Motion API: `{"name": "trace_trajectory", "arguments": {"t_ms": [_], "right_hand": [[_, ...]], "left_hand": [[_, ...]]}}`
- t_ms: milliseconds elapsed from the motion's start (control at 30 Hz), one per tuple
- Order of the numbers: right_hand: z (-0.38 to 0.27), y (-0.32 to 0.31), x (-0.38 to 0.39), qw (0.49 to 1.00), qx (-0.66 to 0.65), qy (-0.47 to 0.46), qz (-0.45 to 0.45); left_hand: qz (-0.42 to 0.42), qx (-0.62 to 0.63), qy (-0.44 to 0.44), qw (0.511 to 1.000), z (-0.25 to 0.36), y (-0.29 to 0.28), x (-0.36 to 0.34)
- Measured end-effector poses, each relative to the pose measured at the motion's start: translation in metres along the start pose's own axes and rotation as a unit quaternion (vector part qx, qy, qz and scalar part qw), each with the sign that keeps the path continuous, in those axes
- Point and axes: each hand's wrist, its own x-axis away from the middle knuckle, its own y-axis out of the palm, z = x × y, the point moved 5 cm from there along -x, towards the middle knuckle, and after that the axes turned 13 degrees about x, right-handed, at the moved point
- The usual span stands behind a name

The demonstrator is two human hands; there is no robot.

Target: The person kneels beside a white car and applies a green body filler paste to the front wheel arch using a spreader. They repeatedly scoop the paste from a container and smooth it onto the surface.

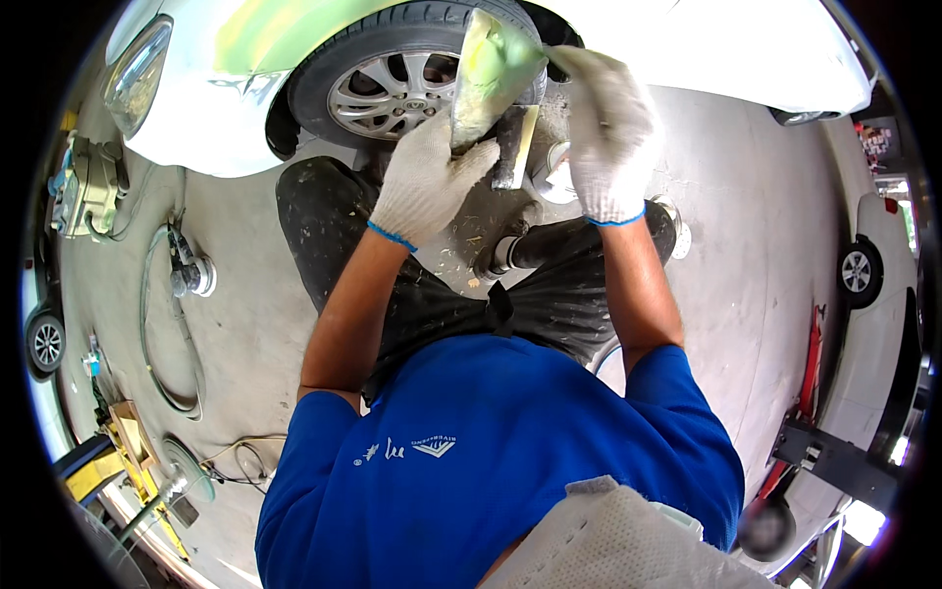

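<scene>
In front of the car's wheel, my left hand [432, 177], in a white knitted glove with a blue cuff, is closed around the lower end of a flat putty board [481, 83]. Yellow-green putty is smeared over the board's face. My right hand [610, 133], gloved alike, is blurred by motion. Its fingers come together at the board's right corner, and what they pinch there is too smeared to name. Just below the board shows a dark block with a pale yellow edge [515, 147]. A white round container [557, 177] stands near it, partly hidden by my right hand.
The white car's fender [265, 49] has yellow-green patches above the wheel [392, 93]. On the floor to the left lie a round sander [191, 270] and a looped hose [147, 334]. A yellow stand [137, 461] is at the lower left; another white car [873, 324] stands right.
</scene>
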Motion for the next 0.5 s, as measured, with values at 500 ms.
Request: {"name": "trace_trajectory", "arguments": {"t_ms": [500], "right_hand": [[0.044,0.009,-0.005,0.998,0.053,-0.038,0.016]], "left_hand": [[0.014,0.026,-0.023,0.999,0.003,-0.003,0.004]]}}
